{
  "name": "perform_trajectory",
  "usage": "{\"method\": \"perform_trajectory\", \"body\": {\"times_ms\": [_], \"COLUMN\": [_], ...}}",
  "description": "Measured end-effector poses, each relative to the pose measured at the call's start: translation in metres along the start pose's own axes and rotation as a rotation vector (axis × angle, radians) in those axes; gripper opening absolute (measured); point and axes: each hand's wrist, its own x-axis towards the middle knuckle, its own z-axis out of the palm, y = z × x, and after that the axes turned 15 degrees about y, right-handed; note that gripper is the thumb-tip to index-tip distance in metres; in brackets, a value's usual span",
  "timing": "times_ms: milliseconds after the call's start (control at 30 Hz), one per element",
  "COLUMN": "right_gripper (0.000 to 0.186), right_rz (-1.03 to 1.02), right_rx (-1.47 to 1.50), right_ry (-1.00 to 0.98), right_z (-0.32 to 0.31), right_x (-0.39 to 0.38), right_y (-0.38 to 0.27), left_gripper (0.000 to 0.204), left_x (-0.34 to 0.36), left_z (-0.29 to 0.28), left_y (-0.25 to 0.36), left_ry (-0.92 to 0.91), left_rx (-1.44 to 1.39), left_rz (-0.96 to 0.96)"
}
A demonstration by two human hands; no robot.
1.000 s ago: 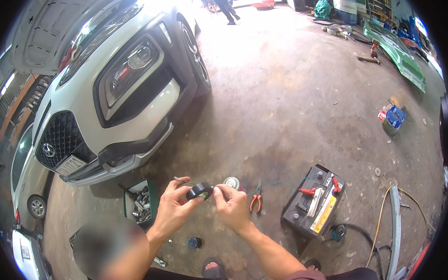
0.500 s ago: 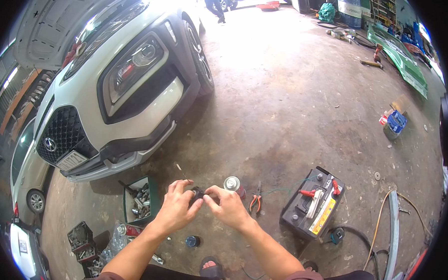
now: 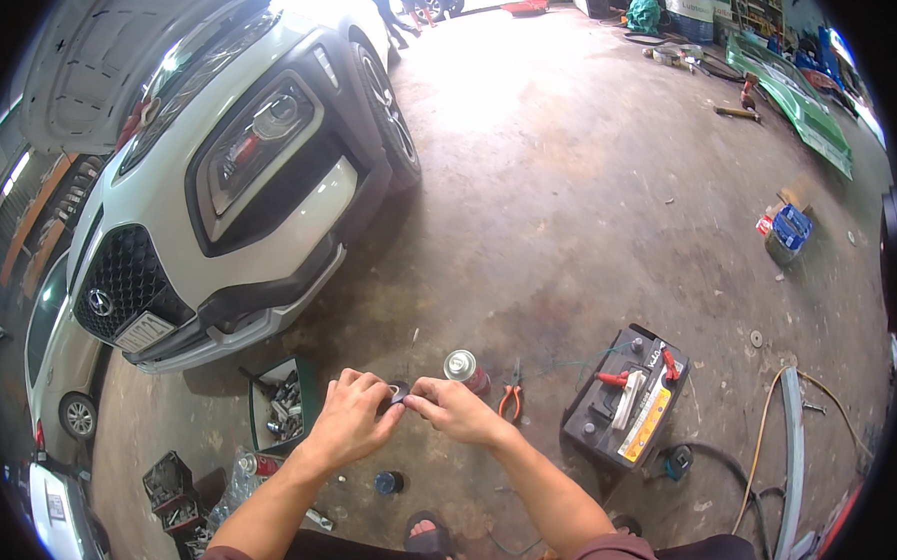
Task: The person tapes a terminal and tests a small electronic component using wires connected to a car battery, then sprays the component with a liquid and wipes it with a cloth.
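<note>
My left hand and my right hand meet in front of me above the floor. Between their fingertips is a small dark round part with a lighter ring, too small to name. The fingers of both hands are closed on it and cover much of its edge. Just beyond my right hand stands a spray can. Pliers with orange handles lie to its right. A dark blue cap-like piece sits on the floor nearer to me.
A green box of metal parts is left of my hands, with socket trays nearer. On the right stands a car battery with red clamps, beside a hose. A white car with raised hood fills the far left.
The small round part has turned between my fingers, showing its lighter ring more plainly. My hands stay in nearly the same place. The view has shifted slightly.
</note>
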Motion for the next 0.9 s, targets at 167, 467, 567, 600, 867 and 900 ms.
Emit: {"method": "perform_trajectory", "body": {"times_ms": [167,467,567,600,867,900], "right_gripper": [0.026,0.022,0.025,0.025,0.022,0.02], "right_rz": [-0.125,0.277,-0.035,-0.03,-0.154,-0.19], "right_rx": [-0.028,0.597,0.29,0.277,-0.383,-0.467], "right_ry": [0.2,-0.068,0.266,0.28,0.588,0.588], "right_z": [0.031,0.041,0.038,0.03,-0.041,-0.043], "right_x": [-0.002,-0.007,-0.01,-0.009,-0.027,-0.03], "right_y": [0.038,0.018,0.034,0.038,0.057,0.054], "left_gripper": [0.034,0.039,0.044,0.043,0.027,0.028], "left_x": [-0.005,0.011,-0.021,-0.042,-0.177,-0.187], "left_z": [0.028,0.043,0.036,0.044,0.216,0.235], "left_y": [-0.004,-0.104,-0.129,-0.127,-0.04,-0.036], "left_ry": [0.017,0.163,-0.071,-0.154,-0.215,-0.154], "left_rx": [0.072,0.415,0.087,-0.001,-0.203,-0.138], "left_rz": [-0.093,-0.312,-0.45,-0.45,-0.07,-0.011]}}
